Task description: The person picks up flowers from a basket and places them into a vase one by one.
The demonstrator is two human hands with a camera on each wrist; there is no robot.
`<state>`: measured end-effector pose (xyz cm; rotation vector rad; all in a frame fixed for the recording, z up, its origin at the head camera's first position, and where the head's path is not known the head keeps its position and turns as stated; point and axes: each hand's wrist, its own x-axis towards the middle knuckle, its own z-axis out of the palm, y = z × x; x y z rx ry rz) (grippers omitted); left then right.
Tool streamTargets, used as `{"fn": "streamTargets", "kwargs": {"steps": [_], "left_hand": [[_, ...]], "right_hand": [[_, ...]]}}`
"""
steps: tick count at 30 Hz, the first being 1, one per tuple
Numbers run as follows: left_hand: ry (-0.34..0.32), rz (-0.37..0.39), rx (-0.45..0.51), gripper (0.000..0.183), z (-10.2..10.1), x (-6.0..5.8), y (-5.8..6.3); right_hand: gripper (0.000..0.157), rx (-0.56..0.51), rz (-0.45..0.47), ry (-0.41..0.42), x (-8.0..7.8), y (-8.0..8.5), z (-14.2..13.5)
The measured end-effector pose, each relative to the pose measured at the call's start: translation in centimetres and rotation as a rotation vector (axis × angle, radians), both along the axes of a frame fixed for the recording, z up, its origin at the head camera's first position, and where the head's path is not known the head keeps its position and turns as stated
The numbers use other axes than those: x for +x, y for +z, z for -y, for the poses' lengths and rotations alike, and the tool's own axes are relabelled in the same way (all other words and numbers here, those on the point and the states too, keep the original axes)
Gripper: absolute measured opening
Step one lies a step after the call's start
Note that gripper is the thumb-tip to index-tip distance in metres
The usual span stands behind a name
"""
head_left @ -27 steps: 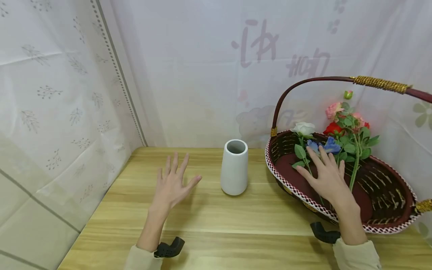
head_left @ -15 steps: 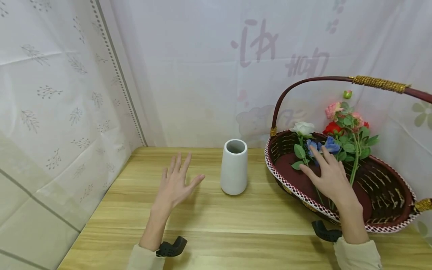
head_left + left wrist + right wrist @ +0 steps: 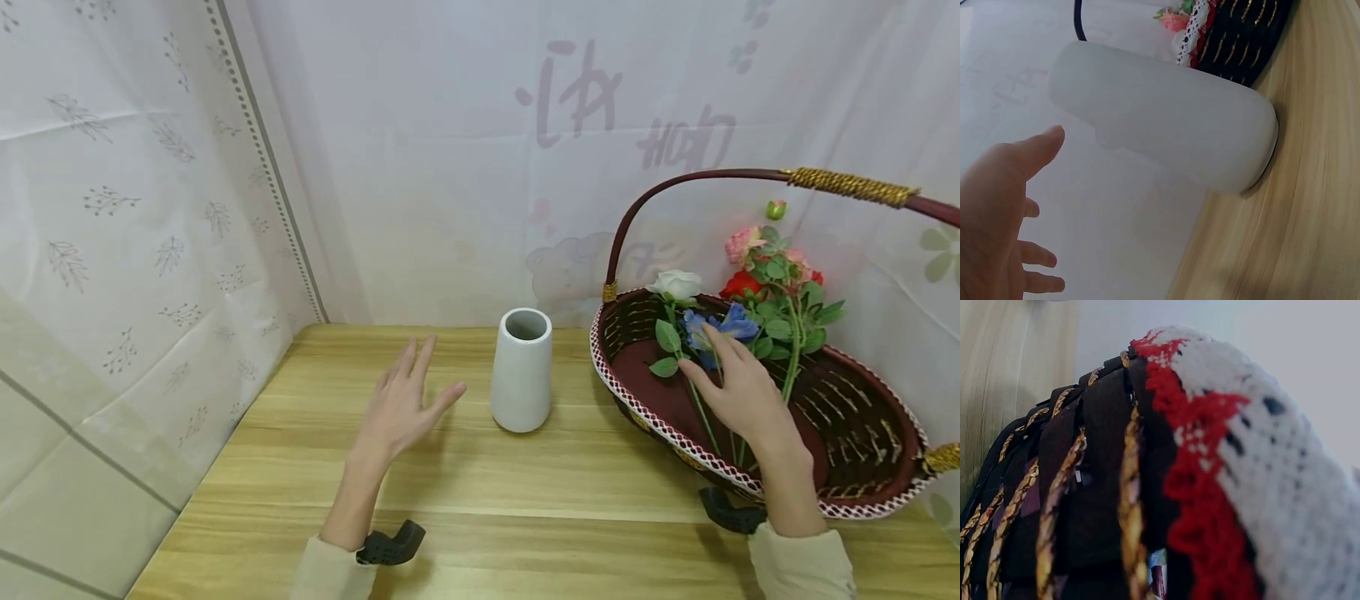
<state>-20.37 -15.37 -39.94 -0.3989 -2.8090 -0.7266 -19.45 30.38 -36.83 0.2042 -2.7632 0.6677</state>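
Note:
My left hand (image 3: 401, 408) hovers over the wooden table, left of a white vase (image 3: 521, 383), thumb and fingers apart. In the left wrist view that hand (image 3: 991, 206) is near the vase (image 3: 1166, 119), with a gap between them. My right hand (image 3: 742, 400) is above the dark wicker basket (image 3: 645, 392), fingers slightly bent near the stems of a white rose (image 3: 677, 285) and a blue flower (image 3: 738, 322). Whether it touches a stem I cannot tell. The right wrist view shows only the basket's side (image 3: 1104, 475) and lace rim, not the hand.
Red (image 3: 741, 285) and pink flowers (image 3: 742, 244) with green leaves lean at the basket's back. Its tall arched handle (image 3: 697, 176) rises over them. A white printed cloth (image 3: 420, 167) hangs behind the table (image 3: 487, 533).
My left hand has moved a little right, towards the vase. My right hand has drawn slightly back and right, its fingers closer together and more bent. Vase and basket stay put.

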Motion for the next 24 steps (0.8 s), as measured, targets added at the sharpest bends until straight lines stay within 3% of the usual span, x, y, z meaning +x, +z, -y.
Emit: {"fn": "streamTargets", "kwargs": {"steps": [11,24], "left_hand": [[-0.018,0.021,0.056,0.090,-0.7,-0.3,0.1],[-0.087,0.032,0.139,0.091,-2.0,-0.9,0.1]], "right_hand": [[0.074,0.017,0.051,-0.043,-0.1,0.7,-0.7],[0.073,0.036,0.072,-0.009,0.5,2.3,-1.3]]}}
